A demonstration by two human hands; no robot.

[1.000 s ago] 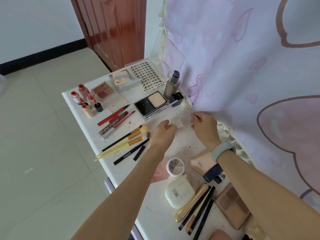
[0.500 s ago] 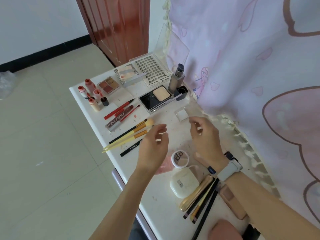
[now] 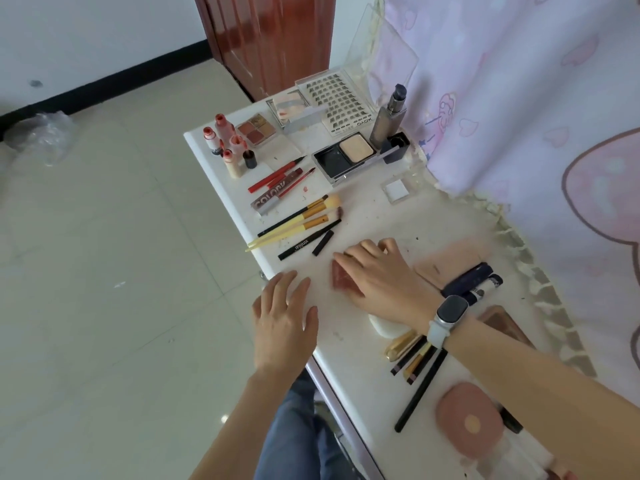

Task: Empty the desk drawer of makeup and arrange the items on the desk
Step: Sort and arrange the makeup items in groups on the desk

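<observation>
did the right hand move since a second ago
Yes. The right hand has come away from the curtain edge toward the near end of the desk, past the yellow-handled brushes, onto a reddish item.

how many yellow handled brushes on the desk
3 yellow-handled brushes lie side by side near the desk's front edge, beyond the left hand. More could be hidden under the right hand.

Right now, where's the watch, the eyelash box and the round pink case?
watch (image 3: 451,312), head view, on its dark screen.
eyelash box (image 3: 334,98), head view, on the lash tray.
round pink case (image 3: 469,419), head view, on its lid.
</observation>
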